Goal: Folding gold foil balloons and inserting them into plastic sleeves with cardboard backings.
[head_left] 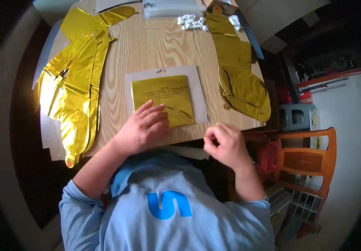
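Note:
In front of me a folded gold foil sheet [161,90] with dark print lies on a white card [199,94] with a hanging slot at its far edge. My left hand [146,123] rests over the near left part of the foil, its fingers loosely spread and bent; a ring is on one finger. At the table's front edge, right of the card, my right hand [226,142] is curled closed, thumb against the fingers. Whatever it may hold is hidden inside. Neither hand touches the gold foil balloons at the sides.
A large unfolded gold foil balloon [78,79] covers the table's left side, its tip past the front edge. Another gold foil balloon [235,54] lies along the right. White crumpled pieces [191,21] and a clear plastic pack [172,8] sit far back. A wooden chair [306,161] stands right.

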